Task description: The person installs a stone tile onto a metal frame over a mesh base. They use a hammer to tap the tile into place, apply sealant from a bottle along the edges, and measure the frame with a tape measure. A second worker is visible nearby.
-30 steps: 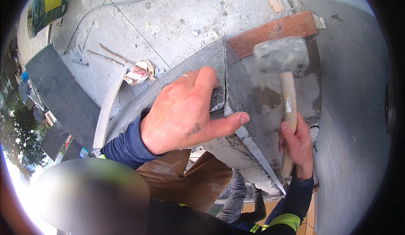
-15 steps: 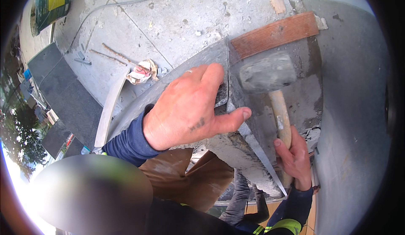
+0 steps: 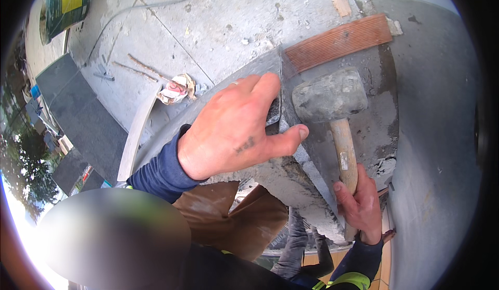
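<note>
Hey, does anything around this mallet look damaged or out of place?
Yes, some litter: a crumpled wrapper lies by two thin sticks on the concrete, and a jagged wood scrap lies loose beyond the ribbed reddish-brown board.

Scuffed mallet (image 3: pixel 335 105), blocky grey head (image 3: pixel 325 96), worn wooden handle (image 3: pixel 343 147) slightly slanted, grey slab (image 3: pixel 318 152) near it, pale edge (image 3: pixel 313 176) showing

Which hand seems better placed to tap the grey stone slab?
Probably the right hand: it holds the grey barrel-headed, wooden-handled mallet, while the left hand lies spread over the grey stone slab.
</note>
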Action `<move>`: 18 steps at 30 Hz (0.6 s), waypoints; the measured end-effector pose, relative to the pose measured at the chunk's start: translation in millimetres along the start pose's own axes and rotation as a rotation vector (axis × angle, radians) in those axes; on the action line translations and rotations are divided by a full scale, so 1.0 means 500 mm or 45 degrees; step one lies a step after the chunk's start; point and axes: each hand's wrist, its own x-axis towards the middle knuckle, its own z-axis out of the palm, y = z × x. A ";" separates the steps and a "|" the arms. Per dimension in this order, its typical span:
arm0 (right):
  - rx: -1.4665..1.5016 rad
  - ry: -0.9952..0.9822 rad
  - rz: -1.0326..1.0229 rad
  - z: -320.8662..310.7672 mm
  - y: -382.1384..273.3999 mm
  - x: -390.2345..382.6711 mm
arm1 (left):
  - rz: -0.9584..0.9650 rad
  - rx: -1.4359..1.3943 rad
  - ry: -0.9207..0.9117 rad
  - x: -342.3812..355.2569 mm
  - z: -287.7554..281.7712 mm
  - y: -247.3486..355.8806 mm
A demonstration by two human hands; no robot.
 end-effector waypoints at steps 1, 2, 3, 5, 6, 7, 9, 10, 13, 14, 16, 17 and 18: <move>0.005 0.004 0.015 0.003 -0.005 0.000 | 0.003 0.001 0.000 -0.002 -0.001 -0.001; 0.015 0.003 0.031 0.002 -0.009 0.002 | 0.002 0.007 -0.003 -0.002 0.000 0.000; 0.024 0.003 0.046 0.001 -0.012 0.003 | 0.004 0.010 -0.005 -0.002 0.001 0.000; 0.010 0.037 0.031 -0.004 -0.009 0.000 | 0.004 0.015 -0.007 -0.003 0.001 -0.001; 0.002 0.053 0.024 -0.006 -0.008 0.000 | 0.011 0.005 0.001 -0.003 0.000 -0.002; 0.013 0.071 0.049 -0.008 -0.012 0.000 | 0.019 -0.005 0.009 -0.003 0.000 -0.001; 0.033 0.115 0.100 -0.016 -0.019 -0.001 | 0.043 -0.009 0.026 -0.002 0.002 0.000; -0.017 0.078 0.041 -0.014 -0.012 -0.001 | 0.056 -0.002 0.034 -0.002 0.004 -0.002; -0.087 0.009 -0.074 -0.003 0.006 0.001 | 0.049 -0.005 0.031 -0.003 0.004 -0.002; -0.055 0.011 -0.066 -0.002 0.003 0.003 | 0.037 -0.011 0.020 -0.002 0.003 -0.001; 0.000 0.020 -0.013 -0.004 -0.003 0.004 | 0.030 -0.001 0.021 -0.002 0.004 -0.001; 0.019 0.027 0.032 -0.005 -0.009 0.000 | 0.027 0.001 0.022 -0.005 0.004 -0.003; 0.038 0.035 0.077 -0.005 -0.014 -0.004 | 0.034 -0.004 0.026 -0.006 0.002 -0.003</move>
